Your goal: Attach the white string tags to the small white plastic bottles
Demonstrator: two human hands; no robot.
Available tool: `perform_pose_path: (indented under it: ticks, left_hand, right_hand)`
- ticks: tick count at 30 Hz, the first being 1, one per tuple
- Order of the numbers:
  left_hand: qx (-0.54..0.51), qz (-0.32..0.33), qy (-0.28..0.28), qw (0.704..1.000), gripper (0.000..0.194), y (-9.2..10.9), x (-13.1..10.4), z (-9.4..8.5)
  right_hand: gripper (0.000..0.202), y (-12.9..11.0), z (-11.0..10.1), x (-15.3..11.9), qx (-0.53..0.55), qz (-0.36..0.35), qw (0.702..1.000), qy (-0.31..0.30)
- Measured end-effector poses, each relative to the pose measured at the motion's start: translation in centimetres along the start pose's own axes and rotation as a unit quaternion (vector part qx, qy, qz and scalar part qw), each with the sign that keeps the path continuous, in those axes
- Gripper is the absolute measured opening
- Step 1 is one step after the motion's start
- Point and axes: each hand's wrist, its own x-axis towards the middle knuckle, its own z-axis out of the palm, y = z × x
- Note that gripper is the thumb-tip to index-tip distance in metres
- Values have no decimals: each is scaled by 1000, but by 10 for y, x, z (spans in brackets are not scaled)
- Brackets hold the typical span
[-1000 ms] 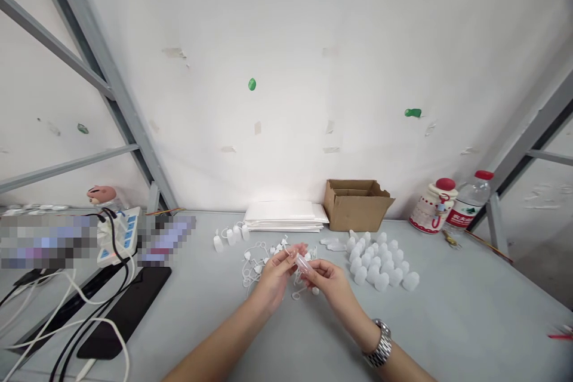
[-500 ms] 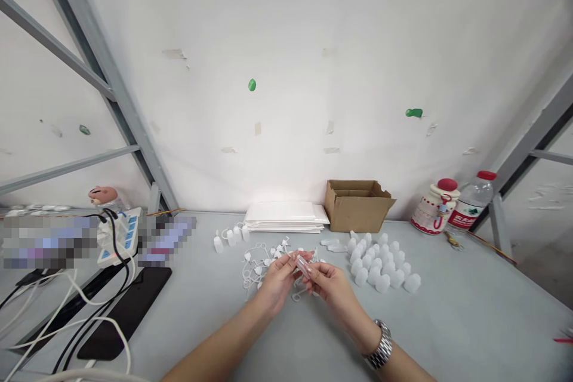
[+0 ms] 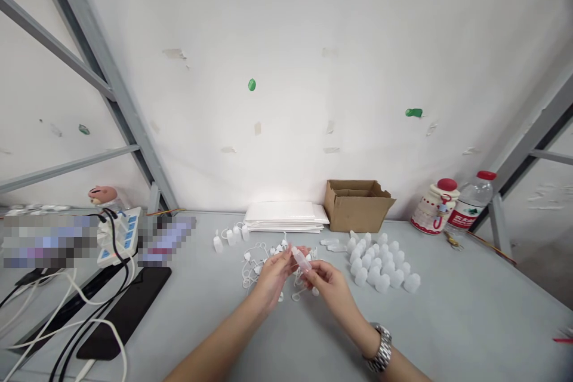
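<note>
A small translucent plastic bottle point(image 3: 301, 260) is held at a slant between my two hands. My left hand point(image 3: 274, 276) pinches its upper, narrow end, where the fingers partly hide what is there. Thumb and fingers of my right hand point(image 3: 330, 286) grip the lower end. Beneath and behind the hands lies a loose heap of white caps with looped straps point(image 3: 256, 264). To the right stand several similar bottles in a cluster point(image 3: 380, 262), with a few lying flat point(image 3: 333, 245) beside them. Several capped bottles point(image 3: 230, 237) stand at the left.
Flat white packages point(image 3: 286, 215) are stacked against the wall beside an open cardboard box point(image 3: 359, 212). A red-lidded jar point(image 3: 434, 206) and a water bottle point(image 3: 474, 200) stand far right. On the left are a power strip point(image 3: 129, 239), cables and a dark phone point(image 3: 128, 313).
Both hands have shifted slightly and my right hand has slid down to the lower end, so more of the bottle shows. Things on the table look unchanged.
</note>
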Motion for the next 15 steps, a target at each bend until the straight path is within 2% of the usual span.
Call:
perform_pose_path:
  ticks: [4, 6, 11, 15]
  left_hand:
    - [-4, -14, -9, 1000, 41, 4, 0, 1]
    - [4, -12, -10, 1000, 42, 3, 0, 1]
    - [26, 14, 20, 999, 42, -2, -1, 4]
    - [-28, -7, 1, 1000, 36, -5, -2, 5]
  right_hand:
    - [33, -6, -2, -1, 126, 69, 986, -86]
    - [32, -7, -2, -2, 171, 86, 975, -111]
    - [29, -2, 0, -3, 220, 101, 962, -123]
    - [27, -1, 1, -3, 240, 110, 958, -110]
